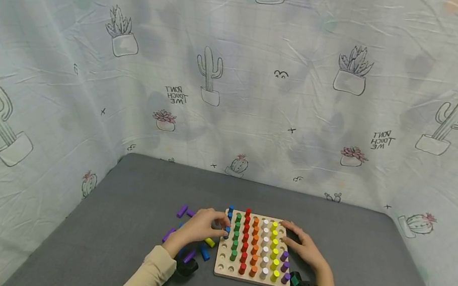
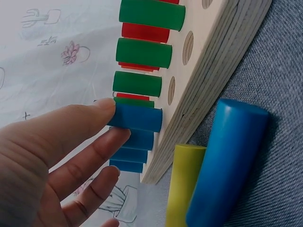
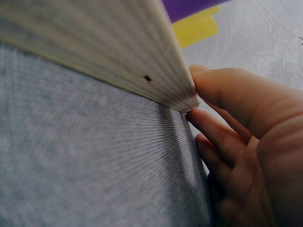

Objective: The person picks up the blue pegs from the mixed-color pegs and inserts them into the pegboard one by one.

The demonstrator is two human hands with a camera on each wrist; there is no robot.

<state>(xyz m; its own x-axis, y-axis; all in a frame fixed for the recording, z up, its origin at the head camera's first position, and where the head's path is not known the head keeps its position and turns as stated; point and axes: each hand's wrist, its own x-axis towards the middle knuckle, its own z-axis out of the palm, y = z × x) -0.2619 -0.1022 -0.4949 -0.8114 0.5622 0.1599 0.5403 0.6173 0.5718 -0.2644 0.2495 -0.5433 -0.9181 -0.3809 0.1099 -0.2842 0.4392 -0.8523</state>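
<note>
A wooden pegboard (image 1: 251, 279) lies on the grey table, holding columns of blue, green, red, orange, white, yellow and purple pegs. At its left side my left hand (image 1: 199, 225) pinches a blue peg (image 2: 139, 118) between thumb and fingertips. The lower end of this peg meets the board, beside other upright blue pegs (image 2: 130, 155). Bare holes (image 2: 172, 91) show along the same edge. My right hand (image 1: 306, 250) rests on the board's right edge near the far corner. Its thumb and fingertips touch the wooden edge (image 3: 170, 71) in the right wrist view.
Left of the board lie loose pegs, among them a purple peg (image 1: 182, 211), a yellow peg (image 2: 184, 184) and a blue peg (image 2: 229, 156). A black wrist device (image 1: 186, 267) sits beneath the left forearm. A patterned curtain (image 1: 238, 88) surrounds the table (image 1: 149, 180).
</note>
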